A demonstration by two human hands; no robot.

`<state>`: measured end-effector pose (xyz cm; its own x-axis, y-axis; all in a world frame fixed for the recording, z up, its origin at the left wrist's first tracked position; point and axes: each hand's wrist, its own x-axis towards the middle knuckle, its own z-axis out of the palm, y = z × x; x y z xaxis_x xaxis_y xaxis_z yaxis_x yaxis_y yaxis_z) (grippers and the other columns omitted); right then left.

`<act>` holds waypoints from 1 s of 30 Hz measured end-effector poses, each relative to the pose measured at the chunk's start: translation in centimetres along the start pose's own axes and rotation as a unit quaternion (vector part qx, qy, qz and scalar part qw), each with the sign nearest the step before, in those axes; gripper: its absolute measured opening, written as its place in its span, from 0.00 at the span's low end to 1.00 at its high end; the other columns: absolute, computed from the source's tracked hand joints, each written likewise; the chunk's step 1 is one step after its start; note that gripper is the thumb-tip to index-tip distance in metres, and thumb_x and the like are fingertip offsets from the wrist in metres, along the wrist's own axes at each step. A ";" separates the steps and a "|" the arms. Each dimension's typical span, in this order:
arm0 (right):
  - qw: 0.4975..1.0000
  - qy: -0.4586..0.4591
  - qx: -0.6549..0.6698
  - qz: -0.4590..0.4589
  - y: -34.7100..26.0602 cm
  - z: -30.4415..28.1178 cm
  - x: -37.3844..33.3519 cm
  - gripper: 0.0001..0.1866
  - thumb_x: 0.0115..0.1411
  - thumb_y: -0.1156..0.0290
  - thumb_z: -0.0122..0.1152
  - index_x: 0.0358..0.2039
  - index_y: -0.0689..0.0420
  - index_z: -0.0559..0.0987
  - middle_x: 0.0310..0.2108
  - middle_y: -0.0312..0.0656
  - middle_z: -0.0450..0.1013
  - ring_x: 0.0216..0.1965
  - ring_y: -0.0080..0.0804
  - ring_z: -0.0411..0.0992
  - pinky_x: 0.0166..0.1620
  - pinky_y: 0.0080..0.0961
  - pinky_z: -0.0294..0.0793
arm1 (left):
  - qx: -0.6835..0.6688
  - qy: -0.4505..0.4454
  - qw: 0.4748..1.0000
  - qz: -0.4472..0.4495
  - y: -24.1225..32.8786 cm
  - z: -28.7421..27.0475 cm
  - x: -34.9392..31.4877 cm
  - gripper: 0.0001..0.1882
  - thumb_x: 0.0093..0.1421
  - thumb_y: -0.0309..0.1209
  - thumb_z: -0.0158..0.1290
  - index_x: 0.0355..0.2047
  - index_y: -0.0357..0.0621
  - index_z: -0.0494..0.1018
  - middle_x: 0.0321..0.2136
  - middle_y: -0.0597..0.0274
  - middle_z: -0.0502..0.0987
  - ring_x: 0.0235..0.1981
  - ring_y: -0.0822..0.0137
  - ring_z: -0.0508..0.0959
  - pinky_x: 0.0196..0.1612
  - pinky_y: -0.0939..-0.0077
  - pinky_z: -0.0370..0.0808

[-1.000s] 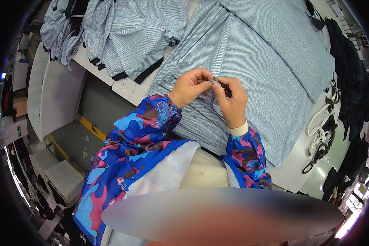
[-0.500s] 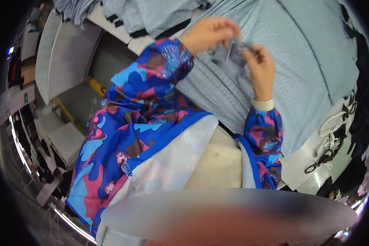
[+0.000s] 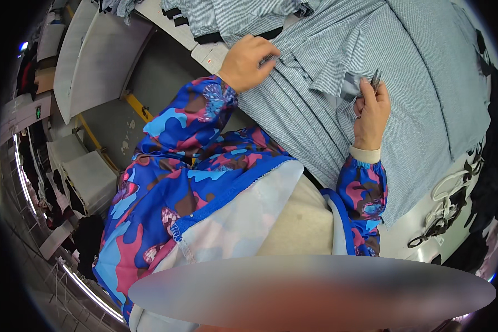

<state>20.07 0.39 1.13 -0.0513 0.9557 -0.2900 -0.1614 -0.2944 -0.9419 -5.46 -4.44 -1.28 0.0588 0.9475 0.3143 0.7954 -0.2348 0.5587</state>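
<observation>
Grey striped garments (image 3: 310,102) lie in a layered pile under my hands. In my right hand (image 3: 371,113) is a small pair of metal thread snips (image 3: 376,80), its pointed end upward past my fingers. A short striped sleeve-like piece (image 3: 337,69) lies just left of this hand, its hem by my thumb; I cannot tell whether my fingers also grip it. My left hand (image 3: 249,62) hovers at the pile's left edge with fingers curled together. Something dark shows between finger and thumb, too small to name.
More grey striped garments with black bands (image 3: 232,19) lie at the far left of the white table (image 3: 207,52). At the right are white and dark cords (image 3: 445,196) and black cloth (image 3: 492,155). Left of the table stand a pale curved panel (image 3: 97,55) and a yellow bar (image 3: 137,106).
My hands have drawn apart: the left moved left and slightly down, away from the cloth, the right slightly right and down. The piece they were handling now lies flatter on the pile.
</observation>
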 end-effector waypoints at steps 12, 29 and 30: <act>0.999 0.027 -0.014 0.009 0.7 -0.9 0.0 0.06 0.56 0.70 0.54 0.29 0.59 0.69 0.14 0.25 0.59 0.12 0.08 0.51 0.14 0.08 0.48 | 0.035 0.011 0.998 -0.048 0.7 3.5 0.2 0.09 0.44 0.32 0.57 0.26 0.43 0.73 0.28 0.62 0.69 0.33 0.63 0.68 0.36 0.71 0.65; 1.000 -0.014 -0.008 0.013 0.9 0.7 -1.0 0.06 0.56 0.71 0.53 0.30 0.59 0.70 0.16 0.27 0.62 0.11 0.08 0.50 0.13 0.08 0.47 | -0.081 -0.025 0.986 -0.143 0.1 2.7 0.8 0.10 0.48 0.35 0.54 0.27 0.43 0.75 0.29 0.64 0.71 0.32 0.68 0.69 0.36 0.75 0.66; 1.000 -0.015 -0.012 0.016 0.9 0.8 -1.0 0.06 0.56 0.71 0.53 0.30 0.59 0.70 0.16 0.27 0.62 0.11 0.08 0.50 0.13 0.08 0.47 | -0.052 0.010 0.991 -0.124 0.2 2.8 0.9 0.10 0.47 0.35 0.55 0.27 0.43 0.75 0.30 0.64 0.72 0.33 0.67 0.69 0.37 0.74 0.66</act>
<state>19.15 -0.83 0.69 -0.0860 0.9454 -0.3145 -0.1362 -0.3239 -0.9363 -3.53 -3.01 -3.04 -0.1444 0.9745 0.1717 0.7177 -0.0163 0.6962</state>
